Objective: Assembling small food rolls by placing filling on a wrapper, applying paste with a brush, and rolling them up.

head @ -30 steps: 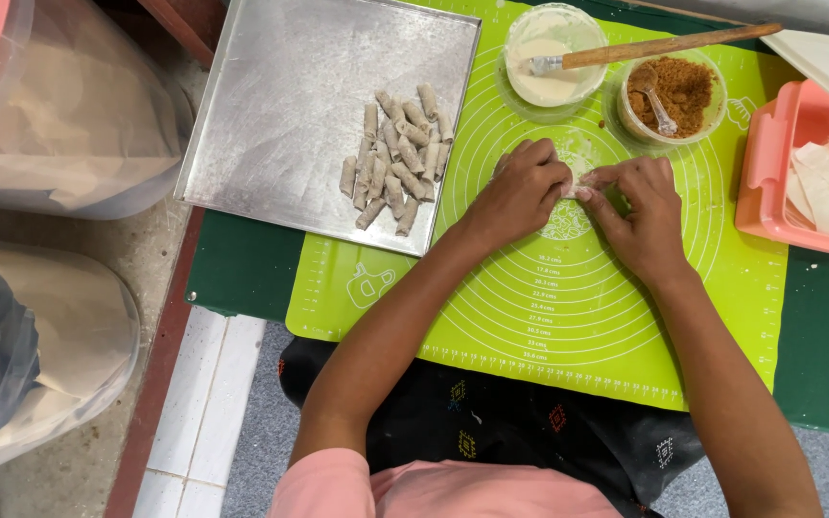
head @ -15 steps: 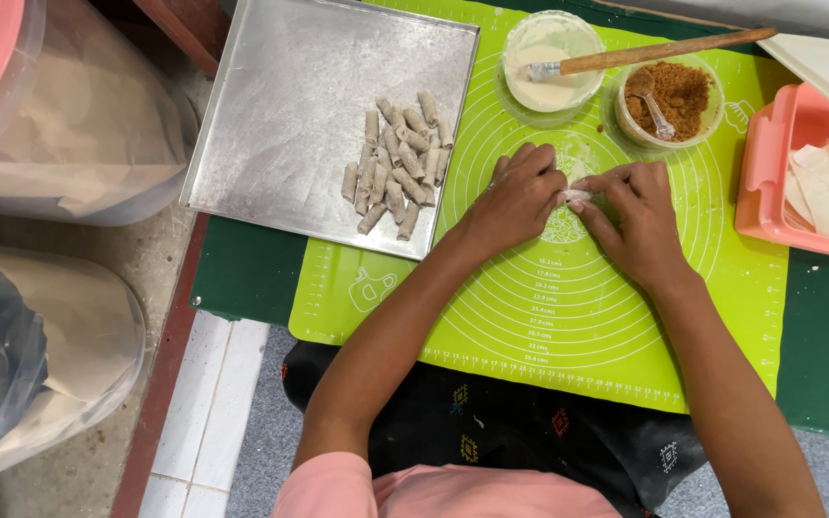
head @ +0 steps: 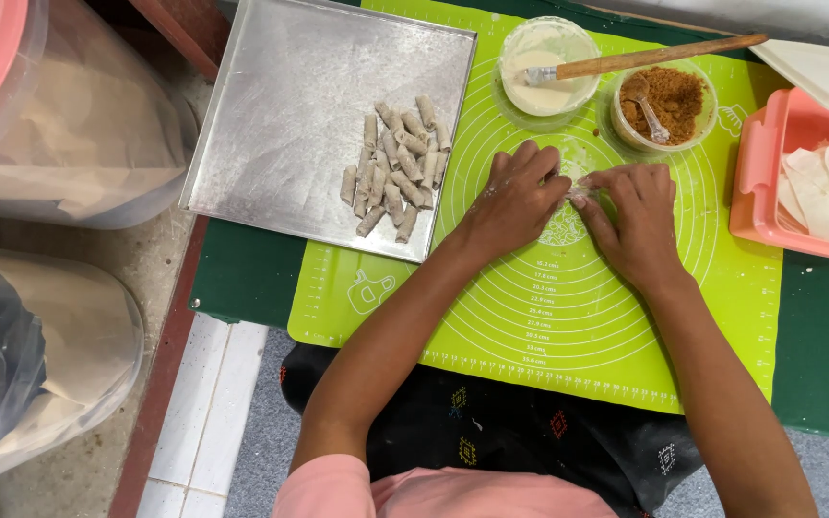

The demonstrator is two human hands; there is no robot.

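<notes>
Partly hidden, small pastry piece between both hands, fingertips covering it

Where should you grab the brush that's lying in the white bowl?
Probably by the bare wooden handle of the brush, coming from the right, where it sticks out past the brown powder bowl. Its head sits in the white paste bowl, so that end looks messy. Both hands are pinching a small roll.

Left hand and right hand palm-down, fingertips together, fingers curled.
</notes>
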